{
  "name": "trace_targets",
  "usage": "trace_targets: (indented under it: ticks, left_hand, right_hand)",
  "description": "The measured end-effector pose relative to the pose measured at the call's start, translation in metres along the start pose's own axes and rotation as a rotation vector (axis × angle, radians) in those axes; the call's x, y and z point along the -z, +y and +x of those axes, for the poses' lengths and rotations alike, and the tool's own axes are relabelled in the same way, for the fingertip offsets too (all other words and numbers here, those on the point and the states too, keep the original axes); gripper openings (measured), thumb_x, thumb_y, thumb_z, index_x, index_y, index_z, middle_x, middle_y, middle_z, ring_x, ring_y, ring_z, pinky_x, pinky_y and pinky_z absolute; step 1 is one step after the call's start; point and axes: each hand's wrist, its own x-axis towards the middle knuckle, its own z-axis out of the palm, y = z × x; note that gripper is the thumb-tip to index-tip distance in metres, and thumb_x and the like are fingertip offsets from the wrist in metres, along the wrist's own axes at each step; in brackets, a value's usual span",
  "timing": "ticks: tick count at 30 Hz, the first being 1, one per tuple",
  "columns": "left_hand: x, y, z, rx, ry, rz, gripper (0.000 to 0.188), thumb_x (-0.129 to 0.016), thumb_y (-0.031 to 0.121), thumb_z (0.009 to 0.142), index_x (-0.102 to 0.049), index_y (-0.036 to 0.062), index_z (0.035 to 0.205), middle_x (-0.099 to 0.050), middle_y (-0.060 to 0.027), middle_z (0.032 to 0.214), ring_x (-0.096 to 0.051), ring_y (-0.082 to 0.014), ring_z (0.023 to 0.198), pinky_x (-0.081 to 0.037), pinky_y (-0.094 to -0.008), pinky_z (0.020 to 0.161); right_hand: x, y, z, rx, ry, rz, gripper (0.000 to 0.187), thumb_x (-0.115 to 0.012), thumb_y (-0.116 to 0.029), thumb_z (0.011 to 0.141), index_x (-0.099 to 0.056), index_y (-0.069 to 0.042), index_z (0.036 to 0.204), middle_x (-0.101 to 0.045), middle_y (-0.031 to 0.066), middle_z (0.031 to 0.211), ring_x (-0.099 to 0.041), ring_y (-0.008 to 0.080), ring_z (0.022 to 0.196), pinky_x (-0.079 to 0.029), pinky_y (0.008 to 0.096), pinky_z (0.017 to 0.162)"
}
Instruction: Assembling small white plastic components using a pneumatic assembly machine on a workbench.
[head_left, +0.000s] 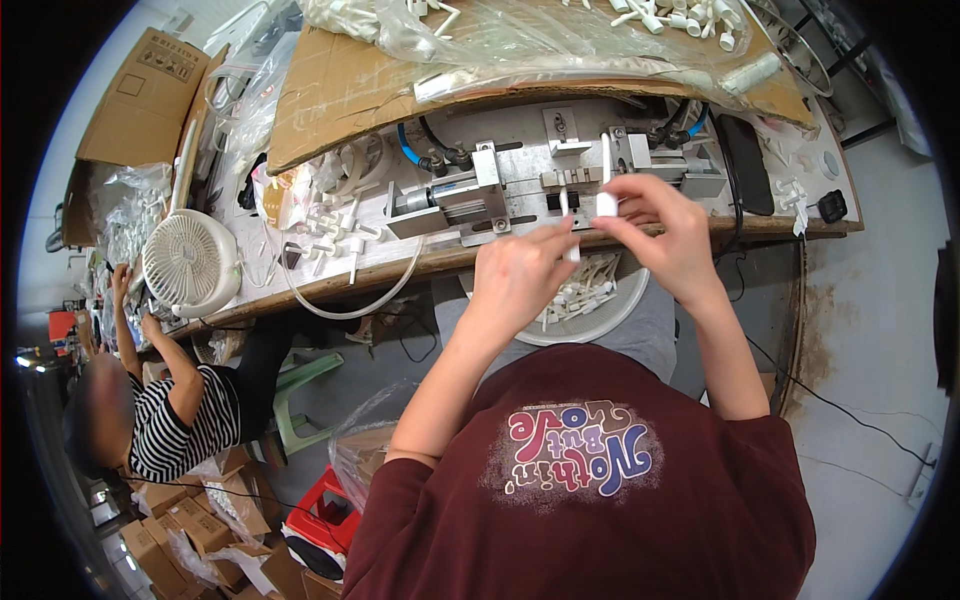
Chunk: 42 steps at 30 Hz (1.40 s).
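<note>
My left hand is closed on a small white plastic fitting with a thin stem, held at the front of the metal fixture. Pinched between the thumb and fingers of my right hand is a second white plastic piece, its wide end down and its narrow stem pointing up. Both hands are over the bench's front edge. Below them, a round white basket on my lap holds several white plastic parts, partly hidden by my left hand.
Air cylinders with blue hoses flank the fixture. A cardboard sheet carries bagged white parts behind it. Loose white fittings and a white fan are at left; a black phone lies at right. Another person sits at far left.
</note>
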Motion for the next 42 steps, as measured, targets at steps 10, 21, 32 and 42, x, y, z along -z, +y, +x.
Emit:
trace_targets:
  ticks: [10, 21, 32, 42]
  left_hand:
    - [0.014, 0.019, -0.029, -0.010, -0.087, -0.088, 0.036, -0.082, 0.036, 0.074, -0.073, 0.0100, 0.097, -0.072, -0.0018, 0.089, -0.065, -0.0193, 0.060, -0.051, -0.0293, 0.055]
    - [0.007, 0.017, -0.030, -0.059, -0.079, -0.102, 0.022, -0.078, 0.028, 0.079, -0.073, 0.0105, 0.092, -0.071, -0.0022, 0.083, -0.064, -0.0219, 0.059, -0.050, -0.0318, 0.053]
    - [0.011, 0.017, -0.038, -0.061, -0.104, -0.109, 0.015, -0.075, 0.023, 0.082, -0.073, 0.0100, 0.090, -0.070, -0.0026, 0.083, -0.065, -0.0228, 0.062, -0.051, -0.0328, 0.055]
    - [0.017, 0.003, -0.055, -0.043, 0.005, -0.027, 0.010, -0.076, 0.015, 0.081, -0.074, 0.0097, 0.090, -0.069, -0.0025, 0.077, -0.062, -0.0185, 0.056, -0.048, -0.0295, 0.052]
  right_hand:
    - [-0.043, 0.040, -0.012, 0.340, -0.045, -0.494, 0.024, -0.076, -0.012, 0.075, -0.068, -0.005, 0.096, -0.069, 0.0076, 0.118, -0.067, 0.0233, 0.063, -0.054, 0.0310, 0.060]
    - [-0.047, 0.028, 0.004, 0.399, -0.122, -0.711, 0.015, -0.069, -0.010, 0.077, -0.059, -0.003, 0.084, -0.067, 0.0167, 0.118, -0.060, 0.0215, 0.049, -0.050, 0.0313, 0.049]
    - [-0.043, 0.015, 0.011, 0.359, -0.190, -0.694, 0.014, -0.068, -0.013, 0.072, -0.059, -0.003, 0.077, -0.069, 0.0218, 0.108, -0.070, 0.0259, 0.064, -0.055, 0.0346, 0.055]
    - [0.054, 0.012, 0.134, 0.106, 0.225, -0.273, 0.020, -0.068, -0.021, 0.089, -0.072, -0.007, 0.102, -0.072, 0.0076, 0.094, -0.067, 0.0161, 0.081, -0.053, 0.0284, 0.069]
